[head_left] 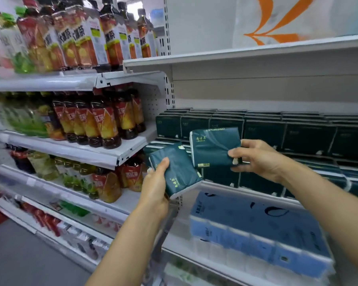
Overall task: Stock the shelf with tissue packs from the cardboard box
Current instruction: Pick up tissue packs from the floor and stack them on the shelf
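My left hand (156, 187) grips a dark green tissue pack (177, 168), held tilted at the front left corner of the tissue shelf (246, 189). My right hand (256, 159) holds a second dark green tissue pack (213, 147) by its right end, in front of the stacked packs. Rows of the same dark green tissue packs (298, 133) fill the white shelf in two layers. The cardboard box is out of view.
Blue tissue bundles (256, 230) lie on the shelf below. Left of the tissues, white shelves carry tea bottles (103, 124) and other drinks. An upper shelf board (236, 54) hangs above the tissue stacks. Grey floor (29, 261) shows at lower left.
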{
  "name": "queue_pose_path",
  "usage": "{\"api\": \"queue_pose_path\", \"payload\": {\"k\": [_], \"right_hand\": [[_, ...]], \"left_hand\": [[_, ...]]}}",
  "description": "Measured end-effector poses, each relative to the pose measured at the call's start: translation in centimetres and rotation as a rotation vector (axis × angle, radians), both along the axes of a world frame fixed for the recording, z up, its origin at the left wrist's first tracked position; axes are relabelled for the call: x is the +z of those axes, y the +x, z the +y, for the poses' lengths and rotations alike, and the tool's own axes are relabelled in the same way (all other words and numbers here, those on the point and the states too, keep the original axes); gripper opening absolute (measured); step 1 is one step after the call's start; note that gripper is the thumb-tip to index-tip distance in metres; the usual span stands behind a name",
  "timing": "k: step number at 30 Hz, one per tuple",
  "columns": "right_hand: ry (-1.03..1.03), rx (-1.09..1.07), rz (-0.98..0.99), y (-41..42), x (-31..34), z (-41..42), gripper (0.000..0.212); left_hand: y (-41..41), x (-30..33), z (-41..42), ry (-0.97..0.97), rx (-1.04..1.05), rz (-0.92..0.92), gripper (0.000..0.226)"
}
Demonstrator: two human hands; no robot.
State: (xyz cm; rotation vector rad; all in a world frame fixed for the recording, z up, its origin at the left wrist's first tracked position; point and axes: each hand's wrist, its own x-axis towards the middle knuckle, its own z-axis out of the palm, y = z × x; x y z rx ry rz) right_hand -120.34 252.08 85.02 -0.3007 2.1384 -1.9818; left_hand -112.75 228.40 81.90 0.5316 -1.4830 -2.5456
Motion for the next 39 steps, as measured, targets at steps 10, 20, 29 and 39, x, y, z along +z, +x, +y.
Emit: {"api": "queue_pose_path", "payload": {"k": [10, 20, 29, 39], "right_hand": [[0.161, 0.014, 0.094, -5.5, 1.4, -5.3, 0.018], [0.155, -0.316, 0.109, -12.8, 0.2, -11.5, 0.051], [0.373, -0.4, 0.196, -15.7, -1.9, -19.6, 0.039], [0.45, -0.607, 0.206, -17.1, -3.3, -21.4, 0.035]], "left_hand": [[-4.8, 0.0, -5.6, 0.01, 0.004, 0.018, 0.024], [-9.1, 0.3, -10.2, -0.049, 0.004, 0.037, 0.021], [-12.7, 0.1, -14.9, -0.068, -0.151, 0.067, 0.025], [-14.2, -0.4, -17.1, -0.046, -0.281, 0.102, 0.02]]}}
